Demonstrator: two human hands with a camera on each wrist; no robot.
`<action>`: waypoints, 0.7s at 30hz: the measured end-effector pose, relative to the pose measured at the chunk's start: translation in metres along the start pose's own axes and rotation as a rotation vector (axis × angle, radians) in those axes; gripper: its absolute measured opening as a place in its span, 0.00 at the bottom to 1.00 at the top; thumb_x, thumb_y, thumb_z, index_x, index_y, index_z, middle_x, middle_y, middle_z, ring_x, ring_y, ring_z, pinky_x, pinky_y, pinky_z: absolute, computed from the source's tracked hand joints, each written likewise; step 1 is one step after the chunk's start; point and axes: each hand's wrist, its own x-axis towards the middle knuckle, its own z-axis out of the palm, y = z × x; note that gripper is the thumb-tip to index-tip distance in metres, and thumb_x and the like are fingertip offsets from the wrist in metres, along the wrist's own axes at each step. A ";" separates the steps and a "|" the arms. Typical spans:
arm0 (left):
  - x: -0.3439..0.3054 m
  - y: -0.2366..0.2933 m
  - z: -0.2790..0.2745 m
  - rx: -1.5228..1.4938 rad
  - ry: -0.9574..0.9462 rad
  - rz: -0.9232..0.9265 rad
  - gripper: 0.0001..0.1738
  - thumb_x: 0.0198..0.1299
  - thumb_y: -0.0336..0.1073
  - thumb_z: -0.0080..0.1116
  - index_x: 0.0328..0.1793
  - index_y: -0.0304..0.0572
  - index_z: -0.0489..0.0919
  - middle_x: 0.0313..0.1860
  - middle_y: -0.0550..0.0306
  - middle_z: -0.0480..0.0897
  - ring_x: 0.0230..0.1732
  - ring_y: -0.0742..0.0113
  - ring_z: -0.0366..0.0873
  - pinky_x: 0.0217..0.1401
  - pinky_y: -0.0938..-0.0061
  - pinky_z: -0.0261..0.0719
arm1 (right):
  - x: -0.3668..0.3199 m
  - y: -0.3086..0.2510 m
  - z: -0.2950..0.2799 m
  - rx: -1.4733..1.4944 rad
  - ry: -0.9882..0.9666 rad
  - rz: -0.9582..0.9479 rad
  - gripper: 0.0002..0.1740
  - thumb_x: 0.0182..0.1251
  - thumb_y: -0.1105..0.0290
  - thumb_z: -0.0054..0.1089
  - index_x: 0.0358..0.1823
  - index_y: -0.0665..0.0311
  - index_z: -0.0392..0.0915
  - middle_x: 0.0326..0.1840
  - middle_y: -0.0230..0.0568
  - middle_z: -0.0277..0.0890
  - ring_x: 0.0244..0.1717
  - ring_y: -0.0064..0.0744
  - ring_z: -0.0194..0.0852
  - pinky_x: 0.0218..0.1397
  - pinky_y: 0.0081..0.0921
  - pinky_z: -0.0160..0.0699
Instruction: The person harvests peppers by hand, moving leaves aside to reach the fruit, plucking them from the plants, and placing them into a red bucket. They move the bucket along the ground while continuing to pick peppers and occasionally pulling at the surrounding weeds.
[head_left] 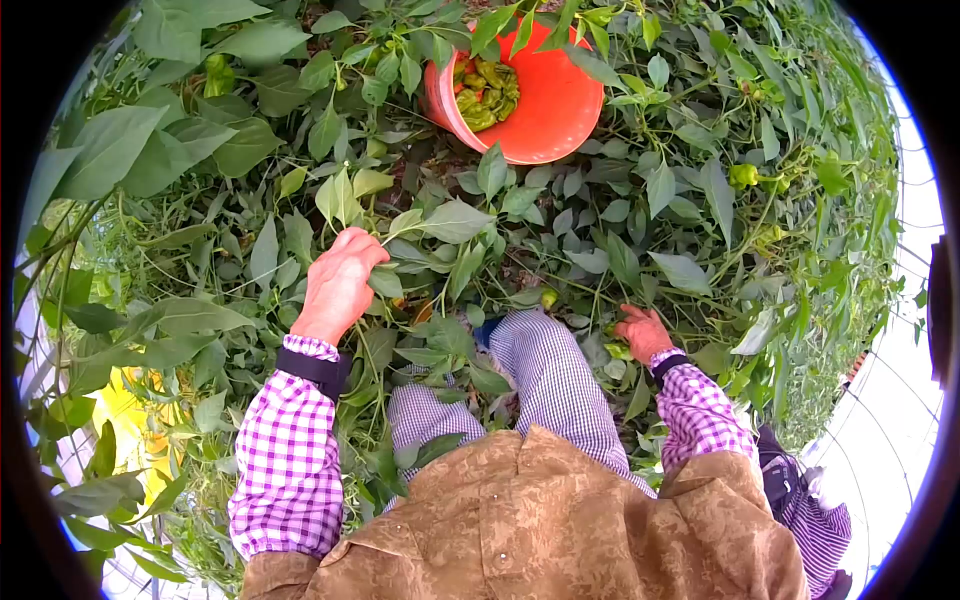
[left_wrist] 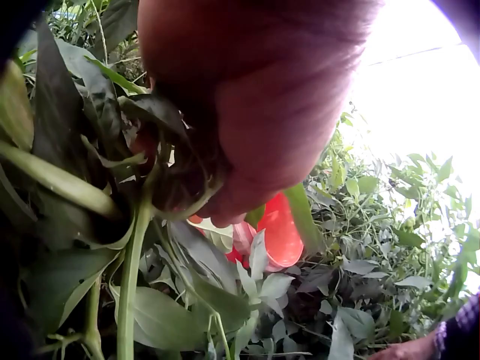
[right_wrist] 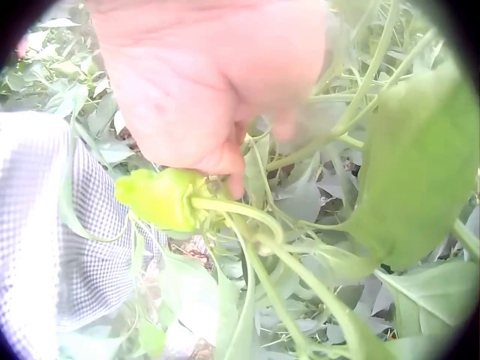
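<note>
My left hand (head_left: 340, 280) pinches a leafy pepper stem among the plants; in the left wrist view the curled fingers (left_wrist: 225, 202) close round thin stems and leaves, partly hidden by foliage. My right hand (head_left: 640, 333) reaches low into the plants beside the right knee. Right under it hangs a wrinkled yellow-green pepper (right_wrist: 169, 199), on a curved stalk attached to the plant. One fingertip (right_wrist: 236, 186) lies right at the pepper's stem end; the other fingers are mostly hidden, so I cannot tell whether they grip it.
An orange-red bucket (head_left: 555, 110) lies tilted ahead with several green peppers (head_left: 485, 92) inside. Dense pepper plants surround the legs in checked trousers (head_left: 550, 370). More peppers (head_left: 743, 175) hang at the right. Something yellow (head_left: 130, 425) shows through leaves at the left.
</note>
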 end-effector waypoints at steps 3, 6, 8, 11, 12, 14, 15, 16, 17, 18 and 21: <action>0.000 0.002 -0.001 -0.008 -0.002 -0.025 0.24 0.32 0.14 0.52 0.40 0.39 0.80 0.44 0.59 0.79 0.56 0.59 0.73 0.54 0.67 0.77 | -0.002 0.006 0.003 0.075 -0.040 0.039 0.19 0.53 0.80 0.52 0.45 0.53 0.80 0.56 0.31 0.76 0.77 0.32 0.48 0.76 0.56 0.46; 0.001 0.000 0.002 -0.004 0.009 -0.021 0.23 0.33 0.13 0.52 0.39 0.39 0.79 0.44 0.58 0.79 0.57 0.58 0.73 0.54 0.66 0.77 | -0.003 0.017 0.016 0.055 0.014 -0.005 0.23 0.49 0.81 0.54 0.47 0.52 0.80 0.57 0.37 0.75 0.76 0.31 0.49 0.75 0.49 0.47; 0.002 0.002 -0.002 -0.007 -0.001 -0.040 0.23 0.33 0.14 0.52 0.40 0.39 0.79 0.44 0.58 0.79 0.58 0.58 0.73 0.55 0.66 0.77 | -0.003 0.018 0.033 0.047 0.037 0.000 0.21 0.49 0.81 0.55 0.46 0.53 0.80 0.57 0.37 0.76 0.75 0.31 0.50 0.75 0.49 0.47; 0.002 0.004 -0.001 -0.034 -0.031 -0.087 0.24 0.33 0.14 0.51 0.41 0.39 0.79 0.44 0.58 0.80 0.59 0.57 0.73 0.56 0.66 0.76 | 0.004 0.023 0.038 0.045 -0.058 -0.050 0.21 0.51 0.79 0.53 0.48 0.53 0.79 0.55 0.38 0.77 0.74 0.33 0.54 0.74 0.54 0.48; 0.002 0.005 -0.001 -0.023 -0.044 -0.079 0.24 0.33 0.14 0.51 0.41 0.40 0.79 0.44 0.58 0.80 0.59 0.56 0.73 0.56 0.64 0.76 | -0.002 0.010 0.023 0.129 -0.050 -0.052 0.21 0.51 0.78 0.53 0.48 0.53 0.79 0.55 0.40 0.77 0.74 0.34 0.55 0.73 0.53 0.49; 0.008 0.009 -0.001 -0.006 -0.069 -0.087 0.25 0.34 0.15 0.52 0.42 0.41 0.80 0.46 0.59 0.79 0.60 0.56 0.72 0.56 0.61 0.74 | -0.003 -0.011 -0.004 0.250 -0.050 -0.030 0.18 0.53 0.75 0.53 0.47 0.57 0.79 0.55 0.46 0.77 0.72 0.39 0.59 0.71 0.51 0.53; 0.010 0.011 -0.001 -0.014 -0.066 -0.078 0.25 0.34 0.15 0.52 0.42 0.41 0.80 0.46 0.59 0.79 0.60 0.56 0.72 0.56 0.61 0.74 | -0.003 -0.021 -0.008 0.231 -0.001 -0.029 0.15 0.56 0.73 0.53 0.45 0.60 0.80 0.52 0.49 0.78 0.65 0.43 0.68 0.66 0.46 0.62; 0.012 0.013 -0.002 0.008 -0.093 -0.103 0.25 0.33 0.15 0.52 0.42 0.42 0.80 0.46 0.60 0.79 0.61 0.57 0.72 0.56 0.61 0.73 | 0.002 -0.029 -0.015 0.296 0.004 -0.009 0.14 0.57 0.73 0.52 0.45 0.61 0.79 0.50 0.51 0.77 0.58 0.44 0.72 0.61 0.44 0.67; 0.012 0.014 -0.002 0.032 -0.123 -0.126 0.25 0.33 0.15 0.52 0.42 0.42 0.80 0.47 0.61 0.79 0.61 0.57 0.71 0.56 0.61 0.73 | 0.005 -0.038 -0.020 0.364 0.008 0.011 0.14 0.59 0.73 0.52 0.46 0.62 0.79 0.48 0.53 0.77 0.52 0.46 0.77 0.57 0.41 0.72; 0.013 0.014 -0.001 0.038 -0.138 -0.132 0.26 0.33 0.15 0.53 0.43 0.43 0.80 0.48 0.61 0.79 0.62 0.58 0.70 0.57 0.62 0.72 | 0.010 -0.046 -0.030 0.371 0.003 0.017 0.14 0.59 0.73 0.52 0.46 0.62 0.79 0.48 0.53 0.77 0.52 0.46 0.77 0.57 0.41 0.72; 0.013 0.014 -0.004 0.043 -0.130 -0.121 0.26 0.33 0.15 0.54 0.43 0.43 0.80 0.48 0.62 0.79 0.62 0.57 0.70 0.57 0.62 0.72 | 0.035 -0.058 -0.080 0.858 0.292 -0.016 0.12 0.63 0.77 0.51 0.46 0.64 0.79 0.43 0.48 0.80 0.45 0.44 0.79 0.53 0.36 0.78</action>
